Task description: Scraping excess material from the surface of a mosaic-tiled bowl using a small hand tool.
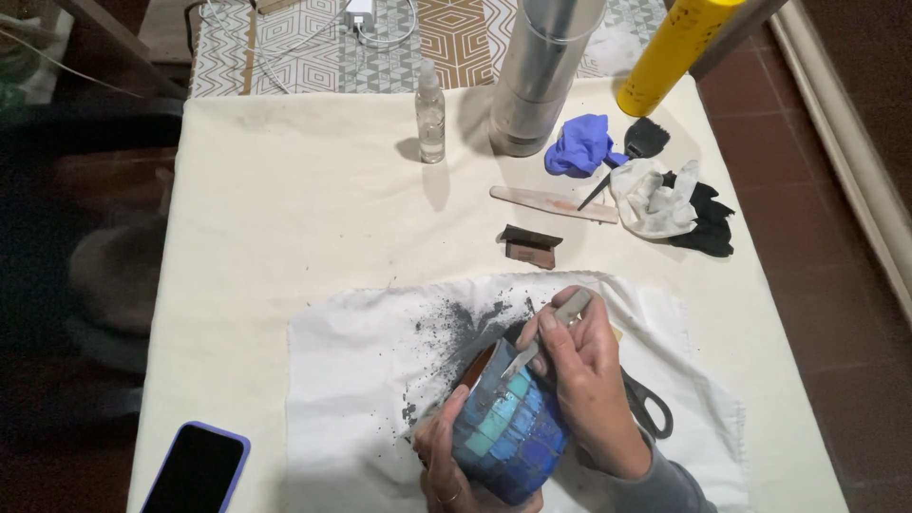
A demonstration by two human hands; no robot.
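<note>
I held the mosaic pot (508,432) in my left hand (446,465), fingers wrapped around its lower side, clamped on it. The pot lay tilted on the white cloth (361,380) near the front edge of the table (266,218), its long axis running from my body up and to the left, its open mouth pointing up-left toward the dark grout dust (446,328) scattered on the cloth. Blue and turquoise tiles covered the side facing me.

My right hand (589,380) rested on top of the pot, fingers pinched together on a thin metal scraper (546,332). The scraper slanted from upper right to lower left, its tip touching the tiles near the rim. Scissors (651,408) lay just behind my right wrist, partly hidden. A phone (197,468) lay well apart at the lower left.
</note>
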